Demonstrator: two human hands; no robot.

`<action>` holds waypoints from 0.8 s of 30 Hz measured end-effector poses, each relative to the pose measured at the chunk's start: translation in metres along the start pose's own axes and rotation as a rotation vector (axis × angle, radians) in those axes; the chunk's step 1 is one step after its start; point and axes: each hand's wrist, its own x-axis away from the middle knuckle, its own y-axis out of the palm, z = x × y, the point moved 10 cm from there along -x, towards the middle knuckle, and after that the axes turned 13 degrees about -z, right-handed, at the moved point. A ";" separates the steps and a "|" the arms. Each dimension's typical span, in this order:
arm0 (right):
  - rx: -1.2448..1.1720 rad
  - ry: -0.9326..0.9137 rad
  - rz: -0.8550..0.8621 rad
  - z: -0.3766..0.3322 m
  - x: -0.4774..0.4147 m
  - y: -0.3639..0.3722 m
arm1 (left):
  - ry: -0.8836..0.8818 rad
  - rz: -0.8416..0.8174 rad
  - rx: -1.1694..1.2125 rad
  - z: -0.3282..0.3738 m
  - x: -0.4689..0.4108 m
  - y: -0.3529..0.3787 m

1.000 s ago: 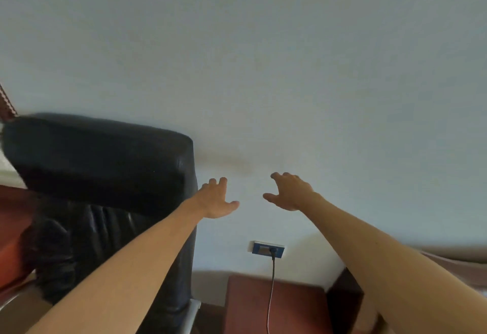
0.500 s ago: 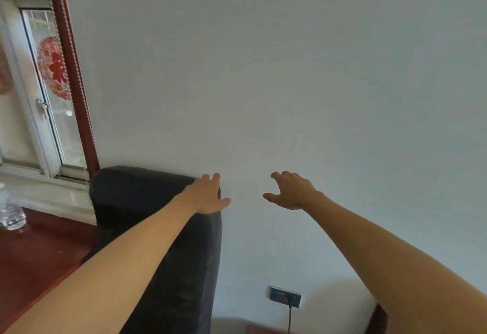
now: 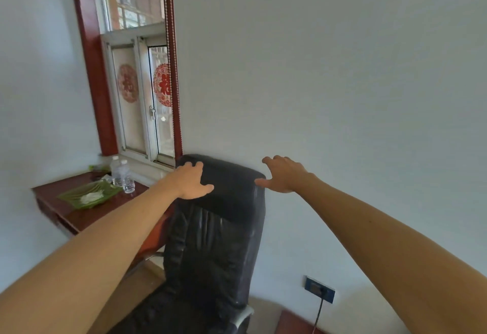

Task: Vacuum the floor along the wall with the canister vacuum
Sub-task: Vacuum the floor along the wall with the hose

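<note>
The left hand (image 3: 192, 183) is laid, fingers (image 3: 197, 166) released, on the top edge of the black leather office chair (image 3: 216, 241); the right hand (image 3: 286, 175) is spread empty beside its right corner. No canister vacuum is shown. An uneven pull could swing the chair into the white wall (image 3: 342, 96).

Seen: left hand (image 3: 191, 181) and right hand (image 3: 283, 174), both bare. Forearms bare along their whole visible length, slim at the wrists, widening toward the lower corners. Upper arms cut off by the frame edge.
</note>
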 end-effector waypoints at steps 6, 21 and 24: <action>-0.022 -0.147 0.010 -0.071 0.026 -0.013 | -0.109 0.034 -0.023 -0.039 0.101 -0.007; 0.034 -0.622 0.008 -0.383 0.094 -0.048 | -0.570 0.037 -0.016 -0.245 0.345 -0.015; 0.054 -0.651 0.008 -0.438 0.110 -0.051 | -0.624 0.038 -0.027 -0.281 0.393 -0.011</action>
